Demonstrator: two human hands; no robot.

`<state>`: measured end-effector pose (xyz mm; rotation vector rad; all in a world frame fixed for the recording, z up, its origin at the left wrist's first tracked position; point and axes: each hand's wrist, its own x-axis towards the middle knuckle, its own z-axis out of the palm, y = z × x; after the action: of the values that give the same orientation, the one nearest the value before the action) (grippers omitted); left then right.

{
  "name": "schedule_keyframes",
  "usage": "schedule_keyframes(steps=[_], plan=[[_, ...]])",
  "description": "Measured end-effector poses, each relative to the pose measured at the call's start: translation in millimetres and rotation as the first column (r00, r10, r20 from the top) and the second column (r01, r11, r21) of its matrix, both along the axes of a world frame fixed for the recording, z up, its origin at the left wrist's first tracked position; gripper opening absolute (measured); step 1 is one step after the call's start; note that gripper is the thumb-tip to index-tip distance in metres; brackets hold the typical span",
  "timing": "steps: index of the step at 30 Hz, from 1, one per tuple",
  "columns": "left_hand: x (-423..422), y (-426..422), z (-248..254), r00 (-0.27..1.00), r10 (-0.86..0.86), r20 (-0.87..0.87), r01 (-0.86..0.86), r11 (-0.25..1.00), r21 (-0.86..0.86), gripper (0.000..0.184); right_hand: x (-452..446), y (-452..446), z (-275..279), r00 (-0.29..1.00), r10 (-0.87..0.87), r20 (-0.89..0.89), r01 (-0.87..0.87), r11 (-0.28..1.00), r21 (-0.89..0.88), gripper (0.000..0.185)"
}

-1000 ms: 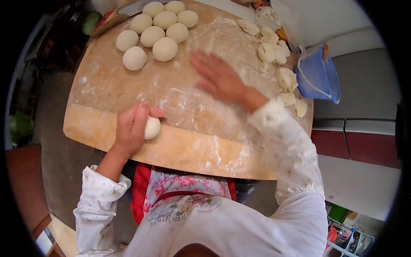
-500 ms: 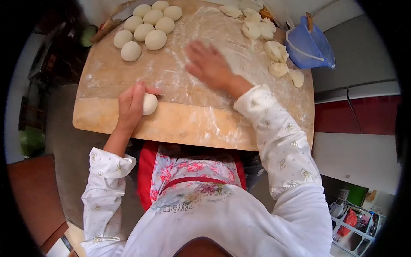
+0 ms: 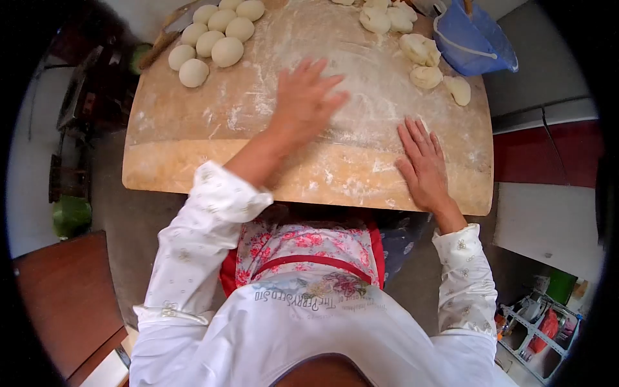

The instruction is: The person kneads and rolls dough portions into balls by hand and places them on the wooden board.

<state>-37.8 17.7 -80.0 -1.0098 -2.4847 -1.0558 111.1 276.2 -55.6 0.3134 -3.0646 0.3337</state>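
My left hand is over the middle of the floured wooden board, fingers spread and slightly blurred; what lies beneath its palm is hidden. To its right, my right hand lies palm down near the board's front edge, fingers stretched out, with nothing visible in it. Several smooth, round dough balls are grouped at the board's upper left. Flattened, irregular dough pieces line the upper right side. The single ball seen earlier in my left hand is not visible.
Beside the board's upper right stands a blue bucket with a white handle. A wooden stick lies at the upper left edge. On the floor side, a wire rack is at lower right and a green object at far left.
My left hand has let go of the dough ball and moved right and forward to mid-board. My right hand has moved right and back, down onto the board. The view has shifted too.
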Motion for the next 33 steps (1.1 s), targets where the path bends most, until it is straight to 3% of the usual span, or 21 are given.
schedule_keyframes(steps=[1, 4, 5, 8, 11, 12, 13, 16, 19, 21, 23, 26, 29, 32, 33], plan=[[1, 15, 10, 0.988, 0.052, -0.148, -0.074, 0.987, -0.143, 0.050, 0, -1, 0, 1.000, -0.007, -0.004, 0.007, 1.000, -0.016, 0.058], [-28, -4, 16, 0.937, 0.148, -0.315, -0.244, 0.925, -0.292, 0.060, 1, 2, 0, 1.000, -0.012, -0.008, 0.012, 0.999, -0.041, 0.058], [-31, -24, 30, 0.951, 0.177, -0.252, -0.266, 0.885, -0.382, 0.059, 0, 1, -1, 1.000, -0.015, -0.015, 0.014, 0.999, -0.048, 0.058], [-30, -84, 40, 0.999, -0.009, -0.037, -0.014, 0.821, -0.571, 0.055, -1, 2, -3, 0.998, -0.027, -0.049, 0.023, 0.997, -0.076, 0.056], [17, -66, 49, 0.910, -0.256, 0.325, 0.368, 0.860, -0.353, 0.053, 0, -1, -3, 0.997, -0.040, -0.065, 0.033, 0.994, -0.101, 0.055], [34, -42, 43, 0.912, -0.315, 0.264, 0.392, 0.860, -0.327, 0.053, -1, -2, -2, 0.997, -0.041, -0.070, 0.033, 0.994, -0.102, 0.054], [49, -16, 49, 0.944, -0.315, 0.101, 0.325, 0.828, -0.458, 0.055, -2, -2, -2, 0.996, -0.047, -0.073, 0.038, 0.993, -0.116, 0.054], [26, 47, 31, 0.961, -0.154, -0.230, 0.020, 0.867, -0.498, 0.057, 1, -1, -4, 0.995, -0.057, -0.078, 0.046, 0.990, -0.136, 0.053], [-37, 45, 28, 0.934, -0.023, -0.355, -0.141, 0.892, -0.429, 0.058, 1, 1, -6, 0.995, -0.051, -0.089, 0.037, 0.988, -0.150, 0.053], [-57, 6, 36, 0.936, -0.065, -0.346, -0.150, 0.815, -0.559, 0.059, 0, 1, -6, 0.993, -0.055, -0.101, 0.037, 0.985, -0.170, 0.053], [-55, -41, 41, 0.973, -0.189, -0.133, 0.061, 0.765, -0.642, 0.059, 0, 1, -7, 0.994, -0.059, -0.097, 0.041, 0.983, -0.179, 0.053], [11, -57, 47, 0.885, -0.304, 0.354, 0.382, 0.907, -0.176, 0.047, 0, -1, -5, 0.992, -0.067, -0.105, 0.050, 0.987, -0.151, 0.053], [37, -12, 35, 0.958, -0.286, -0.005, 0.280, 0.939, -0.198, 0.028, -2, -6, -6, 0.992, -0.058, -0.111, 0.044, 0.991, -0.125, 0.052], [24, 42, 23, 0.967, -0.240, -0.084, 0.212, 0.943, -0.256, 0.017, -5, -7, -7, 0.990, -0.062, -0.125, 0.044, 0.989, -0.144, 0.050], [14, 48, 22, 0.980, -0.196, -0.041, 0.186, 0.967, -0.172, 0.016, -4, -6, -8, 0.989, -0.071, -0.129, 0.050, 0.986, -0.158, 0.050]])
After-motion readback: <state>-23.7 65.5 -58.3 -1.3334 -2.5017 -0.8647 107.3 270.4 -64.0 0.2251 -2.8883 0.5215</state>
